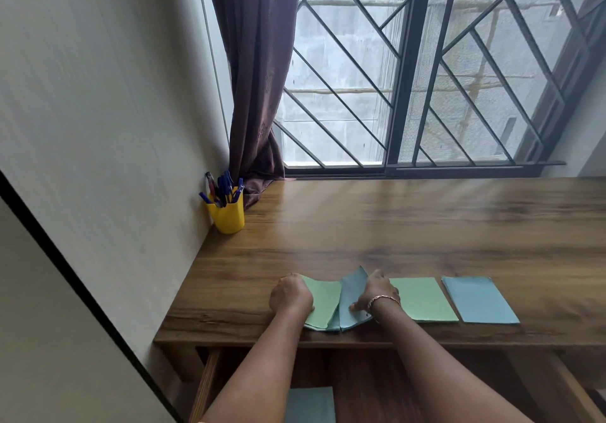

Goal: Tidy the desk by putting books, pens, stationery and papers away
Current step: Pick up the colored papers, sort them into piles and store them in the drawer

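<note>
Pens (222, 190) already potted far left; left hand (290, 294) and right hand (377, 293) grip a bent paper bundle (334, 301); green sheet (423, 299) and blue sheet (480, 299) remain right.

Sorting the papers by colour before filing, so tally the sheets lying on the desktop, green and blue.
Green sheets: 2, one under the left hand at and one lying flat
Blue sheets: 2, one under the right hand at and one lying flat
Total: 4
</note>
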Available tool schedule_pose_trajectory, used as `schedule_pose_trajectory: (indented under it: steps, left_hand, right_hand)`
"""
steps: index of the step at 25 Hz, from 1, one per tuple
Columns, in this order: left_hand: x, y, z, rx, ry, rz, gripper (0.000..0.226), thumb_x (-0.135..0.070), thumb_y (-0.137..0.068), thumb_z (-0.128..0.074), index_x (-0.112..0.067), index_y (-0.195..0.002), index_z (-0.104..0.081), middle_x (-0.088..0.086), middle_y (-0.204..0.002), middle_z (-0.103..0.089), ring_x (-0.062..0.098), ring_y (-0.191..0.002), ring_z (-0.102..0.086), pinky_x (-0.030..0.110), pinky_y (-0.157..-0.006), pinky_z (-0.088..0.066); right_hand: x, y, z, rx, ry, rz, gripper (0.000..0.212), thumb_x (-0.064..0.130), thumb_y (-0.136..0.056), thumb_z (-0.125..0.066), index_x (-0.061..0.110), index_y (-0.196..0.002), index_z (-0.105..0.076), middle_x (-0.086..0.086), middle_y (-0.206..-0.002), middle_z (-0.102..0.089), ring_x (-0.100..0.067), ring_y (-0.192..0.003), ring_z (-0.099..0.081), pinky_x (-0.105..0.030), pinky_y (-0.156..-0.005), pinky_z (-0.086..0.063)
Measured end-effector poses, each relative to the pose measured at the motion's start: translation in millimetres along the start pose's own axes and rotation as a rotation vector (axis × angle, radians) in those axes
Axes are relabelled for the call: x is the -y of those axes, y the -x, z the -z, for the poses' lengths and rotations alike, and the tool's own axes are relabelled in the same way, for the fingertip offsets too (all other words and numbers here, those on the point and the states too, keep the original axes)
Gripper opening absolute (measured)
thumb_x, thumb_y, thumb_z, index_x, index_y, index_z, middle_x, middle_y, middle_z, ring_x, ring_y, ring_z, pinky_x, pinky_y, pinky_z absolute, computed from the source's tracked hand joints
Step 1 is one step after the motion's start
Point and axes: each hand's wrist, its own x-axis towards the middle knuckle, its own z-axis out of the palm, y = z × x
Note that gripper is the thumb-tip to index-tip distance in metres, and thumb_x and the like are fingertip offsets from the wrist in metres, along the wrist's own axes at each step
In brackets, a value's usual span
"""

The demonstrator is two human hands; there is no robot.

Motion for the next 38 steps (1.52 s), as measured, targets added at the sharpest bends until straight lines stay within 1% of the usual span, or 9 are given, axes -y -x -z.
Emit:
schedule_pose_trajectory:
  steps: [6, 9, 13, 16, 18, 21, 27, 31, 38]
  left_hand:
    - [14, -4, 11, -0.034, 0.229, -0.027, 0.025, -0.014, -0.089, -0.060, -0.006, -0.113, -0.060, 0.011, -0.119, -0.063, 0.026, -0.110, -0.060, 0.030, -0.082, -0.047]
    - [28, -8, 17, 0.044, 0.377, -0.045, 0.025, -0.013, -0.081, -0.071, -0.004, -0.103, -0.066, 0.012, -0.109, -0.069, 0.026, -0.103, -0.064, 0.031, -0.082, -0.052]
    - [55, 7, 25, 0.165, 0.635, -0.081, 0.016, 0.002, -0.077, -0.071, -0.006, -0.070, -0.059, 0.021, -0.083, -0.066, 0.035, -0.088, -0.068, 0.051, -0.081, -0.055]
    - [84, 29, 29, 0.237, 0.667, -0.076, 0.027, 0.007, -0.081, -0.065, -0.008, -0.065, -0.050, 0.014, -0.071, -0.060, 0.027, -0.067, -0.064, 0.036, -0.058, -0.058]
    - [101, 44, 31, 0.284, 0.612, -0.070, 0.026, 0.006, -0.083, -0.063, -0.008, -0.067, -0.050, 0.009, -0.067, -0.058, 0.020, -0.059, -0.059, 0.025, -0.042, -0.051]
    - [123, 53, 24, 0.302, 0.455, -0.043, 0.024, 0.002, -0.083, -0.065, -0.009, -0.066, -0.052, 0.008, -0.067, -0.059, 0.020, -0.061, -0.059, 0.025, -0.040, -0.048]
    - [140, 56, -10, 0.248, 0.091, 0.014, 0.005, -0.001, -0.085, -0.061, -0.001, -0.090, -0.061, 0.020, -0.100, -0.067, 0.034, -0.089, -0.068, 0.038, -0.073, -0.058]
    - [140, 59, -36, 0.140, -0.158, 0.013, 0.027, 0.000, -0.090, -0.049, -0.001, -0.115, -0.057, 0.015, -0.119, -0.061, 0.030, -0.112, -0.058, 0.033, -0.084, -0.048]
    - [125, 61, -50, 0.066, -0.444, -0.050, 0.036, 0.001, -0.089, -0.052, -0.007, -0.125, -0.053, 0.011, -0.123, -0.059, 0.025, -0.112, -0.058, 0.030, -0.081, -0.050]
  right_hand:
    - [-9, -7, 10, -0.047, -0.165, 0.005, 0.032, 0.021, -0.090, -0.052, 0.007, -0.119, -0.055, -0.015, -0.125, -0.058, -0.030, -0.115, -0.055, -0.031, -0.091, -0.043]
    - [-17, -5, 17, -0.030, -0.208, 0.031, 0.027, 0.013, -0.086, -0.054, 0.008, -0.112, -0.060, -0.014, -0.117, -0.063, -0.030, -0.108, -0.058, -0.031, -0.086, -0.045]
    - [-30, 13, 19, -0.010, -0.398, 0.089, 0.015, 0.006, -0.080, -0.063, 0.010, -0.095, -0.061, -0.014, -0.099, -0.065, -0.033, -0.100, -0.062, -0.041, -0.088, -0.051]
    - [-40, 42, 5, 0.075, -0.552, 0.120, 0.024, 0.001, -0.079, -0.067, 0.018, -0.071, -0.052, -0.006, -0.077, -0.058, -0.032, -0.090, -0.062, -0.045, -0.088, -0.052]
    - [-46, 63, -13, 0.144, -0.616, 0.125, 0.029, -0.002, -0.078, -0.067, 0.018, -0.069, -0.050, -0.005, -0.074, -0.056, -0.027, -0.083, -0.059, -0.044, -0.084, -0.051]
    - [-53, 88, -47, 0.245, -0.614, 0.109, 0.026, -0.002, -0.079, -0.067, 0.016, -0.070, -0.051, -0.005, -0.073, -0.057, -0.023, -0.074, -0.057, -0.038, -0.073, -0.051]
    - [-59, 94, -98, 0.278, -0.433, -0.012, 0.021, 0.009, -0.079, -0.069, 0.011, -0.095, -0.056, -0.006, -0.085, -0.061, -0.024, -0.081, -0.061, -0.030, -0.069, -0.049]
    - [-59, 92, -109, 0.220, -0.355, -0.081, 0.038, 0.013, -0.080, -0.069, 0.006, -0.116, -0.058, -0.014, -0.113, -0.064, -0.028, -0.101, -0.063, -0.028, -0.076, -0.047]
    - [-58, 95, -119, 0.177, -0.158, -0.058, 0.035, 0.026, -0.083, -0.066, 0.008, -0.112, -0.063, -0.013, -0.116, -0.065, -0.028, -0.109, -0.060, -0.024, -0.074, -0.043]
